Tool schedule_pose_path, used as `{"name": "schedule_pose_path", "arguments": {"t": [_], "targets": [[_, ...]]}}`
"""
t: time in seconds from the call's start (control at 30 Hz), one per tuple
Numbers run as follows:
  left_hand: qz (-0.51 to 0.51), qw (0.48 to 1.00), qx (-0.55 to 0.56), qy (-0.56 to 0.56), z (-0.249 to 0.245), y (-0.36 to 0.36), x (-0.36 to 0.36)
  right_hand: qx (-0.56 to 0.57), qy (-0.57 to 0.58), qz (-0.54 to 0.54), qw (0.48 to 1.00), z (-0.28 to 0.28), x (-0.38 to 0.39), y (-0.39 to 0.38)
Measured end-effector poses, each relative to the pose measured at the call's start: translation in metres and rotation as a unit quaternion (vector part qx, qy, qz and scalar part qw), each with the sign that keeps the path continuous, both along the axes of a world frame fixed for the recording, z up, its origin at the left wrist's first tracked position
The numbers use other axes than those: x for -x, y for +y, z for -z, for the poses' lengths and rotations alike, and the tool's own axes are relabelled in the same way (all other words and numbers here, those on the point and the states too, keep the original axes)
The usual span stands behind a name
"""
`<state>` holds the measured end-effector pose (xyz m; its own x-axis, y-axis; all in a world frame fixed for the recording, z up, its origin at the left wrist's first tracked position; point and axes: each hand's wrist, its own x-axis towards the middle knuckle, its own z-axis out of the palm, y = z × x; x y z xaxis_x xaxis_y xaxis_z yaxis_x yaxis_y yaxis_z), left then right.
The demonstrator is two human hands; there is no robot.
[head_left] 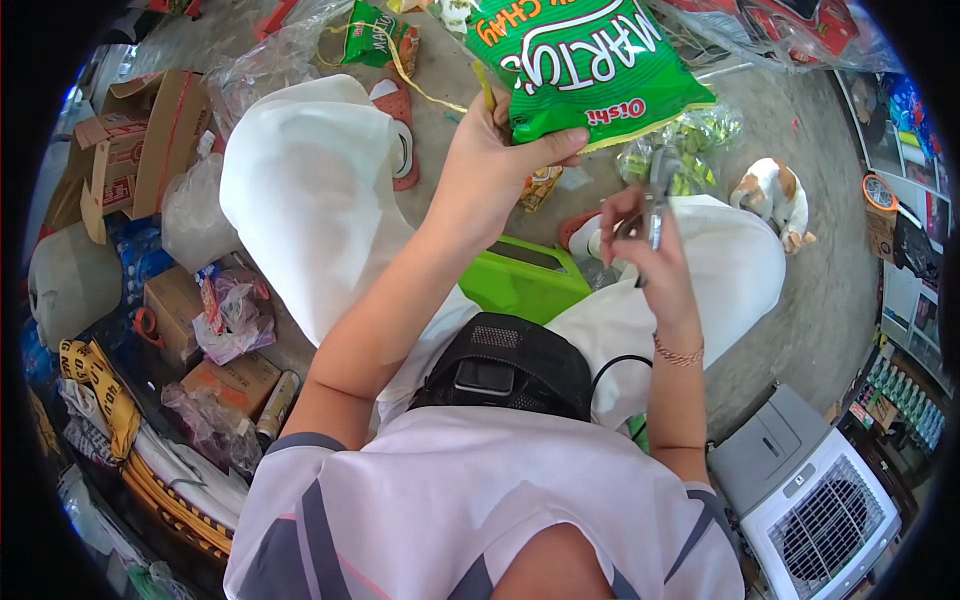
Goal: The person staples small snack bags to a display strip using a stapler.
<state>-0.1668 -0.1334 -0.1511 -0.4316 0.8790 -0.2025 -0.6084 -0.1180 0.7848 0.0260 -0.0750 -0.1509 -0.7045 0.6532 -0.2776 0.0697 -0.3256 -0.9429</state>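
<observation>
A green snack bag (600, 75) marked Marty's and Oishi is held up at the top centre, its lower edge pinched between the thumb and fingers of my left hand (490, 150). Yellow ribbon (425, 90) trails from beside that hand to a smaller green bag (370, 35) further left. Just below and right of the big bag, my right hand (645, 235) is closed around the handles of scissors (657, 200); their blades point up and are blurred. Between my white-trousered legs is a bright green stool (525, 280).
A white and brown animal (775, 200) is on the floor at right, near plastic-wrapped green items (675, 155). Cardboard boxes (150, 140) and plastic bags crowd the left side. An air cooler (815, 495) stands at lower right, shelves (905, 400) beyond it.
</observation>
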Motion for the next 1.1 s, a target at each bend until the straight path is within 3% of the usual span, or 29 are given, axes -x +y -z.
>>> {"name": "schedule_pose_path", "arguments": {"t": [0.1, 0.23, 0.33, 0.63, 1.1], "targets": [[-0.004, 1.0, 0.0, 0.012, 0.002, 0.001, -0.003, 0.091, -0.026, -0.036, 0.995, 0.005, 0.002, -0.004], [-0.012, 1.0, 0.0, 0.023, 0.004, 0.001, -0.005, 0.109, 0.008, -0.021, 0.994, 0.003, 0.013, -0.001], [-0.021, 0.999, -0.003, 0.034, 0.004, 0.003, -0.006, 0.011, -0.014, -0.02, 1.0, 0.002, 0.01, -0.001], [-0.04, 0.998, -0.011, 0.053, 0.009, 0.004, -0.006, -0.037, -0.074, -0.038, 0.996, -0.002, 0.016, -0.011], [-0.024, 0.999, -0.001, 0.027, 0.006, 0.003, -0.006, 0.01, -0.059, 0.014, 0.998, 0.0, 0.025, -0.015]]}}
